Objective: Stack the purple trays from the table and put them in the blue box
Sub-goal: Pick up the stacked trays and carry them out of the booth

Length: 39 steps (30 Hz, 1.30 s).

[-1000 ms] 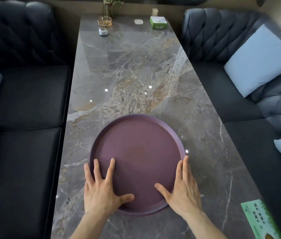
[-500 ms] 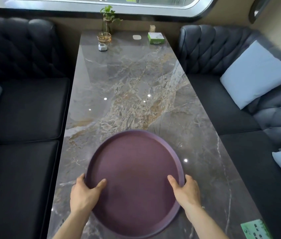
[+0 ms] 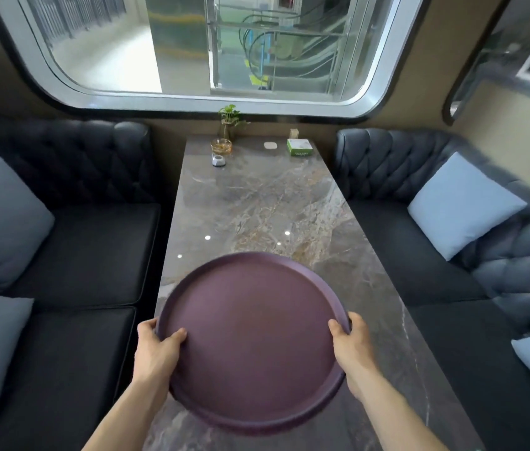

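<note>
A round purple tray (image 3: 252, 336) hangs lifted above the near end of the marble table (image 3: 266, 206), tilted a little toward me. At least two rims show along its near edge, so it looks like a stack of trays. My left hand (image 3: 156, 349) grips the left rim, thumb on the inside. My right hand (image 3: 353, 345) grips the right rim the same way. No blue box is in view.
Dark tufted sofas (image 3: 74, 255) with pale blue cushions (image 3: 462, 203) flank the table on both sides. At the far end stand a small plant (image 3: 231, 120), a glass ashtray (image 3: 221, 146), a white gadget (image 3: 218, 161) and a green tissue box (image 3: 299, 147). A large window is behind.
My hands went from lying flat on the tray to gripping its two side rims, and the tray has come up off the table. My head has tilted up, bringing the window into view.
</note>
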Each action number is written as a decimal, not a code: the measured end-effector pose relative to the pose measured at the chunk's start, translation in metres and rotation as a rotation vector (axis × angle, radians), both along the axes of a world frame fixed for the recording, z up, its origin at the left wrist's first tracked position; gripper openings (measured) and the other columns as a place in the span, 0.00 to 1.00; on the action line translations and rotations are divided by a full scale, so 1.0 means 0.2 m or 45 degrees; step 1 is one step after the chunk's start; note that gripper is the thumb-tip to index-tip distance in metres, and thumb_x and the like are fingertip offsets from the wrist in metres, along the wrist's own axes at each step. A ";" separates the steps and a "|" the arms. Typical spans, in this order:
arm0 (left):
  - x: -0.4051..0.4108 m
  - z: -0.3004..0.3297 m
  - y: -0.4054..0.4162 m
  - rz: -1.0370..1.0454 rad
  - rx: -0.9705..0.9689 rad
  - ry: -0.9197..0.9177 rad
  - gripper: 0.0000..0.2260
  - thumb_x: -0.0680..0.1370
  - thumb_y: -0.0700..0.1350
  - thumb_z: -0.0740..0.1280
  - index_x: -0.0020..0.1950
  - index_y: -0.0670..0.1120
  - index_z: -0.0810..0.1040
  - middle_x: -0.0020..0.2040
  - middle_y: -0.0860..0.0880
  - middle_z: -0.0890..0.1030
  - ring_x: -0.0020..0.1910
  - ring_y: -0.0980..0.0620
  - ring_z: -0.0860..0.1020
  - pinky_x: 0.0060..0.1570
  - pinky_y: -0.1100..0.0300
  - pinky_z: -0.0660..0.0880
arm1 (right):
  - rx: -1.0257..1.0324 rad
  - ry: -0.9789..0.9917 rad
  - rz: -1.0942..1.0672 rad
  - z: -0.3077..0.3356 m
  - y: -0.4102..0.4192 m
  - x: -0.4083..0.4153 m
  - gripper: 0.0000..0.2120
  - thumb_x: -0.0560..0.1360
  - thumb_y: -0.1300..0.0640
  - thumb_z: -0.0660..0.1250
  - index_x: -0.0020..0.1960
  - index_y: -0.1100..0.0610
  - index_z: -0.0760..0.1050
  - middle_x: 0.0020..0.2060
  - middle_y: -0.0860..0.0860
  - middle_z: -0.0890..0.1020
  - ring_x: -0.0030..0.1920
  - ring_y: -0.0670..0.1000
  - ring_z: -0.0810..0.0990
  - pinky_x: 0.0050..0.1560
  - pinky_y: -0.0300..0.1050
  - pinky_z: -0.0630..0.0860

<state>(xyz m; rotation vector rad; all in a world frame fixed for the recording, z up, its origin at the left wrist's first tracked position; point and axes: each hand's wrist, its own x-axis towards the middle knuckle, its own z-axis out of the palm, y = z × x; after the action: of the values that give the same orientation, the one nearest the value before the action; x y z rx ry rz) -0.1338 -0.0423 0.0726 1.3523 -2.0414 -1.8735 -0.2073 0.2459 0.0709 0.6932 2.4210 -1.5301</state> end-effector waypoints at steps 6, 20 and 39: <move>0.00 0.49 -0.13 0.009 -0.024 0.243 0.19 0.69 0.47 0.72 0.58 0.49 0.71 0.51 0.44 0.82 0.47 0.41 0.83 0.49 0.40 0.81 | 0.099 0.281 0.022 0.49 -0.13 -0.07 0.12 0.79 0.58 0.65 0.61 0.61 0.76 0.51 0.55 0.82 0.51 0.59 0.80 0.58 0.53 0.77; 0.08 1.43 -0.24 -0.047 -0.155 0.729 0.15 0.73 0.33 0.67 0.56 0.47 0.78 0.47 0.43 0.84 0.45 0.42 0.83 0.48 0.47 0.81 | 0.017 0.650 -0.042 1.38 -0.22 -0.05 0.08 0.76 0.55 0.69 0.51 0.58 0.74 0.54 0.56 0.83 0.47 0.55 0.79 0.47 0.48 0.77; -0.06 1.51 0.41 -0.257 -0.035 0.796 0.15 0.74 0.32 0.68 0.59 0.43 0.78 0.49 0.40 0.84 0.46 0.39 0.83 0.46 0.46 0.81 | -0.016 0.716 -0.255 1.51 0.48 0.11 0.08 0.73 0.59 0.72 0.50 0.60 0.80 0.45 0.55 0.84 0.45 0.57 0.83 0.48 0.52 0.83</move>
<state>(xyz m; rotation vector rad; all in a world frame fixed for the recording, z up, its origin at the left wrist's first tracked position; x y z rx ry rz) -0.1456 0.0394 0.3740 0.4603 -1.8943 -1.9916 -0.1858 0.3425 0.3725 0.5745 2.7922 -2.0474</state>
